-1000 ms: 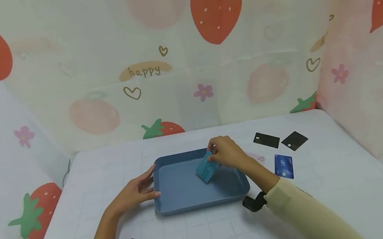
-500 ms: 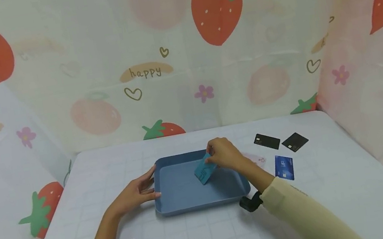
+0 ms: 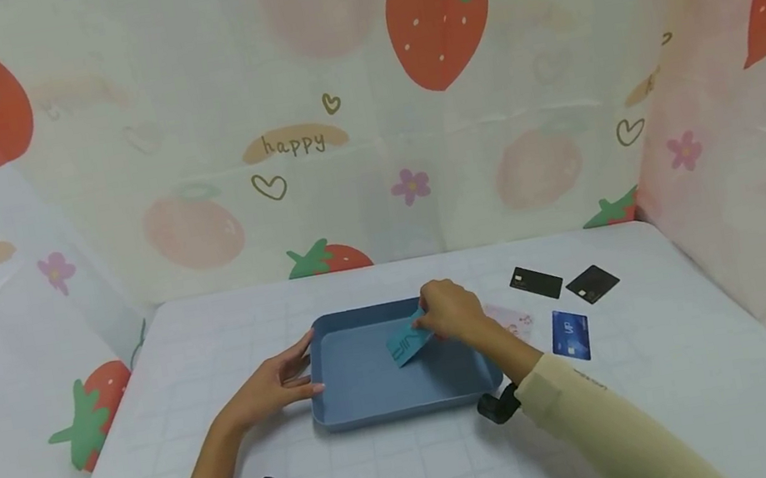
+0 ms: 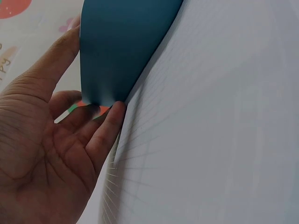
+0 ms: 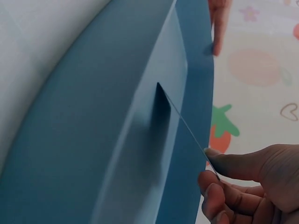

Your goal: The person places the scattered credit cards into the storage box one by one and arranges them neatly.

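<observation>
A teal card (image 3: 408, 342) with dark lettering is pinched between the thumb and fingers of my right hand (image 3: 452, 310), slanting down into the blue tray (image 3: 364, 398). In the right wrist view the card (image 5: 189, 128) shows nearly edge-on. Its low corner is at or just above the tray floor, over a shadow; I cannot tell if it touches. My left hand (image 3: 274, 386) holds the tray's left short side, thumb at the rim. In the left wrist view its fingers (image 4: 114, 114) lie against the tray's outer wall (image 4: 119, 51).
Right of the tray lie two black cards, one long (image 3: 536, 282) and one turned diamond-wise (image 3: 593, 284), plus a blue card (image 3: 570, 335). A pink card (image 3: 516, 321) is partly hidden behind my right forearm. A strawberry-printed sheet (image 3: 379, 214) hangs behind the white table (image 3: 392, 474).
My right hand has moved slightly nearer and to the right, and the teal card has turned to lie at a flatter angle. My left hand has stayed at the tray's side.
</observation>
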`<state>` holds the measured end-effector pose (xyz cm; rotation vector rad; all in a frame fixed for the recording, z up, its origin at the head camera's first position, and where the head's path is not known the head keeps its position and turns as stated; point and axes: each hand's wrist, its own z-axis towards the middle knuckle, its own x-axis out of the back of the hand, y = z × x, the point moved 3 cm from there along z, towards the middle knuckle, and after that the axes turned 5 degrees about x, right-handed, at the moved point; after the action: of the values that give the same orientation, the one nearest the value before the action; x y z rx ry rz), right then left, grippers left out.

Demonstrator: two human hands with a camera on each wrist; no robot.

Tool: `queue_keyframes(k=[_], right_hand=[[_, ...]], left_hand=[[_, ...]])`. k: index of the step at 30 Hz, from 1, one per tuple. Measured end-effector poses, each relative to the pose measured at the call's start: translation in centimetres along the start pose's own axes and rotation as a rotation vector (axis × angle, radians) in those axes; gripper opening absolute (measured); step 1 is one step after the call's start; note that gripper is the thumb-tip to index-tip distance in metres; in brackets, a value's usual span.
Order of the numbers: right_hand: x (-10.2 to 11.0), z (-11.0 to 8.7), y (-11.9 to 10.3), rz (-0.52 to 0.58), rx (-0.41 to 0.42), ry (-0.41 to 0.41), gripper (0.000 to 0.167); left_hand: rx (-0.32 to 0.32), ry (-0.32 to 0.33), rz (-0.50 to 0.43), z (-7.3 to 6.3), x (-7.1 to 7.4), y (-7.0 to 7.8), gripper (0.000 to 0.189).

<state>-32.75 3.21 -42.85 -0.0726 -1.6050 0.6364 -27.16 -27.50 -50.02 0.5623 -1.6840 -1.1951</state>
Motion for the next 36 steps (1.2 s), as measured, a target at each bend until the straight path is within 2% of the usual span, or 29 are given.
queue_keyframes(k=[10,21,31,36], right_hand=[[-1.0,0.5,-0.3,-0.024,-0.02,-0.013,0.024],[-2.1,0.9,-0.4,0.026,-0.043,-0.065,0.024],[-2.3,1.6,-0.6,0.077,-0.036,-0.102,0.022],[-2.4,1.8,-0.9,0.086,-0.043,-0.092,0.021]], left_hand=[[0.013,-0.006,-0.014,-0.1,0.3,0.0,0.096],[0.02,-0.011,-0.017,-0.6,0.1,0.1,0.096],[0.024,-0.006,-0.028,-0.1,0.0,-0.2,0.096],[0.014,-0.007,-0.03,0.0,-0.1,0.0,0.096]])
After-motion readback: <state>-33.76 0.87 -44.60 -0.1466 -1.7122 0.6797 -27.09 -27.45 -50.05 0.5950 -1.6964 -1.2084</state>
